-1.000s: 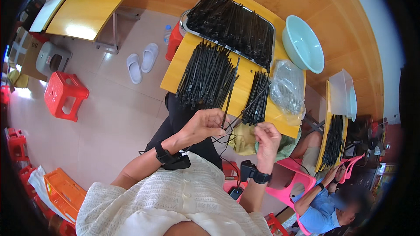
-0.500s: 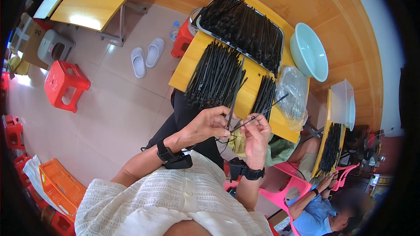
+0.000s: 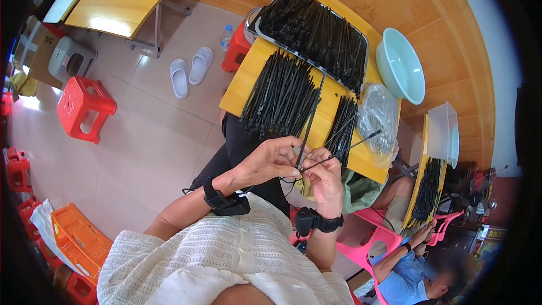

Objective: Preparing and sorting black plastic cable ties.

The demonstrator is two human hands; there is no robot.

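Note:
My left hand (image 3: 270, 161) pinches a long, thin black stick (image 3: 311, 116) that points up and away over the table. My right hand (image 3: 327, 183) has its fingers closed on a second black stick (image 3: 355, 145), slanting to the upper right with a small knob at its far end. The two sticks cross near my fingertips, where a thin dark strand loops below them. Beyond my hands, similar sticks lie on the yellow table (image 3: 320, 134): a large pile (image 3: 279, 96) to the left and a smaller bundle (image 3: 342, 127) to the right.
A metal tray (image 3: 320, 69) heaped with black sticks is at the table's back. On the right are a clear plastic bag (image 3: 377, 118) and a pale green basin (image 3: 400, 66). A co-worker (image 3: 403, 277) sits at the lower right. A red stool (image 3: 86, 108) and white slippers (image 3: 189, 73) stand left.
My right hand has shifted slightly left, its fingers closer to my left fingertips. The right-hand stick's far end has moved right and a little down. The left-hand stick leans slightly further right.

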